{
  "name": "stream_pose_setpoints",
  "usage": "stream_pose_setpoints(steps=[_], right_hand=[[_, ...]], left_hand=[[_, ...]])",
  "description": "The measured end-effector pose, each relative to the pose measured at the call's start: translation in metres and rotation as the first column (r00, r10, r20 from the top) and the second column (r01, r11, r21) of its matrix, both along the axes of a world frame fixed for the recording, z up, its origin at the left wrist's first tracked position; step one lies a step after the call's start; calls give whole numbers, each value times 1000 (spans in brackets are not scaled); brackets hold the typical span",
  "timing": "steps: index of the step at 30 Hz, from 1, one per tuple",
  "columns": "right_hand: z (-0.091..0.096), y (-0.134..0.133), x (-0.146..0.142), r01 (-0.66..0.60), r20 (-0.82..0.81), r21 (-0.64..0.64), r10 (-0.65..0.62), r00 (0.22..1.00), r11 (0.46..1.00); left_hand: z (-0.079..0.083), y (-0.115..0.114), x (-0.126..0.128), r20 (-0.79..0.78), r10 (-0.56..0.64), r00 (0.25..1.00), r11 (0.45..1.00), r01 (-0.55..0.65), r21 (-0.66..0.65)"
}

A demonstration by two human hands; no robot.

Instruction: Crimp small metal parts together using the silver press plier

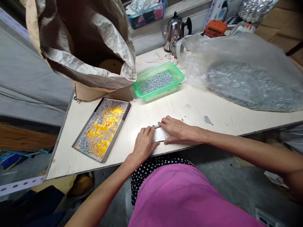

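A flat, pale metal piece with grey raised edges [159, 134] lies on the table close to its front edge. My left hand [144, 142] grips its left end, fingers over the far edge and thumb at the near one. At the right end, my right hand [176, 129] holds it the same way, so both ends are hidden under my hands. Left of my hands is a shallow tray [116, 132] with many small silvery metal pins scattered over a yellow bottom. Behind them stands a green perforated plastic basket [176, 77] holding more such pins.
A large open paper sack [104, 80] rises at the back left. A clear plastic bag of metal parts [248, 78] covers the right side. A steel kettle [175, 30] and an orange box [215, 28] stand behind. A small grey scrap [208, 120] lies on the table [227, 116].
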State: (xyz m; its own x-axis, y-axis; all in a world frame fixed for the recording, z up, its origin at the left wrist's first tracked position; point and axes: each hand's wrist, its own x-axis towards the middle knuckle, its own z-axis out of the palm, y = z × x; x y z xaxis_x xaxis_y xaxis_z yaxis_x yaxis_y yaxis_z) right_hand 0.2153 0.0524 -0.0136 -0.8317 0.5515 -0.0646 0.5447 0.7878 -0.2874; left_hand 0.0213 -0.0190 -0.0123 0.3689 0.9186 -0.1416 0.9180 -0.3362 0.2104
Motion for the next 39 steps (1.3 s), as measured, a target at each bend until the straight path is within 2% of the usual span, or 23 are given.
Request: stream_pose_setpoints(steps=[6, 11, 16, 21, 24, 26, 29, 31, 35, 39], right_hand=[[7, -3, 2, 46, 36, -4, -46, 998, 999], [8, -5, 1, 56, 33, 12, -56, 998, 998], [-6, -8, -8, 10, 63, 26, -12, 998, 1000], [-14, -12, -8, 36, 9, 48, -36, 999, 998], [-10, -5, 2, 50, -60, 35, -48, 997, 998], [-8, 3, 9, 6, -71, -10, -7, 997, 1000], [-9, 15, 16, -64, -76, -93, 57, 995, 994], [-12, 21, 14, -47, -84, -100, 39, 996, 994], [-18, 33, -2, 33, -30, 54, -31, 999, 998], [-9, 41, -29, 88, 25, 168, -93, 995, 982]], left_hand=[[1, 19, 4, -37, -136, 990, 990, 135, -38], [-2, 22, 4, 22, -101, 995, 994, 102, -26], [-8, 15, 7, 36, -61, 998, 998, 61, -4], [-7, 13, 7, 21, -49, 999, 999, 48, 23], [-9, 3, 8, 18, -5, 1000, 995, 3, 100], [-14, -12, 12, 27, 10, 1000, 983, -15, 183], [-25, -39, 25, 63, -28, 998, 964, 10, 265], [-32, -54, 35, 108, -56, 993, 962, 25, 272], [-41, -67, 47, 197, -80, 977, 967, 28, 251], [-42, -67, 47, 259, -57, 964, 974, -4, 226]])
